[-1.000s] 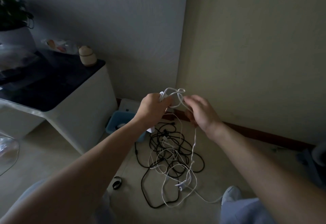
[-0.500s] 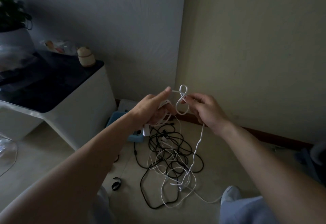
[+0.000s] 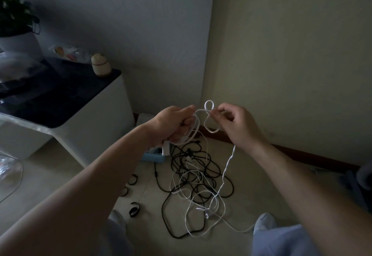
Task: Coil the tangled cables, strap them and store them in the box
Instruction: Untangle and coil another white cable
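Observation:
My left hand (image 3: 174,122) grips a small coil of white cable (image 3: 193,133), with a white plug hanging below the fist. My right hand (image 3: 235,123) pinches the same white cable where it twists into a figure-eight loop (image 3: 209,114) between the two hands. From the right hand the cable drops to a tangle of black and white cables (image 3: 197,183) on the floor. A light blue box (image 3: 153,156) sits on the floor behind my left wrist, mostly hidden. Several black straps (image 3: 133,211) lie on the floor at the left of the tangle.
A white cabinet with a dark top (image 3: 66,112) stands at the left, carrying a small jar (image 3: 100,67) and a potted plant (image 3: 16,26). The room corner and a dark baseboard (image 3: 302,155) close the far side. My knees (image 3: 281,237) are at the bottom.
My hands have drawn slightly apart and the loop between them has tightened into a figure-eight. My left hand has closed round the coil. More straps on the floor have come into view.

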A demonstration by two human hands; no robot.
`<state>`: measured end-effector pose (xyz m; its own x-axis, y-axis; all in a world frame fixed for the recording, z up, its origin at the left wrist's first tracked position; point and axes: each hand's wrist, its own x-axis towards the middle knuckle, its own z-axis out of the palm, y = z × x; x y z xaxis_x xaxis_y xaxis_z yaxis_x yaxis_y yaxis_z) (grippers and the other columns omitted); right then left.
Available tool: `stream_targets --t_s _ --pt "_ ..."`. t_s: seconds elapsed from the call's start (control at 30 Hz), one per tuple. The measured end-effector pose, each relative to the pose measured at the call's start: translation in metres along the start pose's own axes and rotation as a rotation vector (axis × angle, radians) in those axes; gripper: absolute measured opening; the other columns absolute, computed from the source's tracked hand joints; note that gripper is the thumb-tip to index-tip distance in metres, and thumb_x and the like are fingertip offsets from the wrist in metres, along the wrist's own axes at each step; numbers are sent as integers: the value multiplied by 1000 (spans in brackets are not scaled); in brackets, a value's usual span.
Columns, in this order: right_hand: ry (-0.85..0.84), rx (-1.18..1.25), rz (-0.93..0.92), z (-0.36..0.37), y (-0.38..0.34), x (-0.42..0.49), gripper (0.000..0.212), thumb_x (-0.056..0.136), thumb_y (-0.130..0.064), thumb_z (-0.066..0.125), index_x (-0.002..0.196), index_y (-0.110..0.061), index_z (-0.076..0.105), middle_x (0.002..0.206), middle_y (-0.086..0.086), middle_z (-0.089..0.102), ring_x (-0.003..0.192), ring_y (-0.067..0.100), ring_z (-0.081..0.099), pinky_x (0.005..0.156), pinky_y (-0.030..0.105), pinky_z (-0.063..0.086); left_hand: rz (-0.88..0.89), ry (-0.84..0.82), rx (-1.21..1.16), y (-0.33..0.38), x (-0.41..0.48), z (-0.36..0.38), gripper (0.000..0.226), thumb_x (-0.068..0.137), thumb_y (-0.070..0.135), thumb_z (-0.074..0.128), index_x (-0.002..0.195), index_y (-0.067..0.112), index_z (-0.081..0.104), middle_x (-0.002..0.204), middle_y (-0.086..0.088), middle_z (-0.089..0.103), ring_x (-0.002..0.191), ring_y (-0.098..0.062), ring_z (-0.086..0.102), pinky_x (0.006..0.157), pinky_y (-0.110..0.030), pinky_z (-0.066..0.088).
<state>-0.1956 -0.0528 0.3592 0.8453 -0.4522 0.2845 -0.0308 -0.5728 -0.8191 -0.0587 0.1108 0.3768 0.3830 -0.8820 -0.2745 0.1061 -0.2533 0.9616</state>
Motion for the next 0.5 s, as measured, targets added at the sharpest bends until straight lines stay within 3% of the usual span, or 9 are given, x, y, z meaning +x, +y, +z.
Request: stream_targets --t_s 0.13,0.3,0.37,0.47,0.5 --pt "110 -234 -24 4 -4 1 21 93 -37 67 76 -26 71 77 -7 59 67 8 55 58 24 41 -14 6 0 1 -2 4 58 108 39 34 53 23 42 48 5 27 38 -10 19 38 -18 18" --pt "160 -291 -22 12 -5 0 27 89 -26 69 64 -16 68 61 -6 60 58 9 55 52 26 38 -18 44 63 -1 -2 9 53 107 40 37 58 21 41 48 4 29 38 -11 21 38 -18 21" --pt "163 -282 -6 12 -4 0 29 89 -26 66 62 -15 64 52 -13 58 53 4 55 47 19 34 -26 39 65 -1 -3 11 54 108 39 37 57 21 42 49 3 28 38 -11 20 38 -16 21" --pt "194 -289 46 12 0 3 25 94 -25 60 69 -16 60 56 -12 60 54 4 55 48 13 35 -35 45 82 -1 -4 14 52 108 37 37 60 18 42 46 3 30 35 -10 21 36 -15 21" --pt "179 -273 70 12 1 4 24 95 -25 58 73 -16 60 61 -7 64 57 9 60 52 19 44 -38 53 81 -1 -4 15 51 108 37 37 62 17 42 46 3 30 35 -10 21 36 -14 21"
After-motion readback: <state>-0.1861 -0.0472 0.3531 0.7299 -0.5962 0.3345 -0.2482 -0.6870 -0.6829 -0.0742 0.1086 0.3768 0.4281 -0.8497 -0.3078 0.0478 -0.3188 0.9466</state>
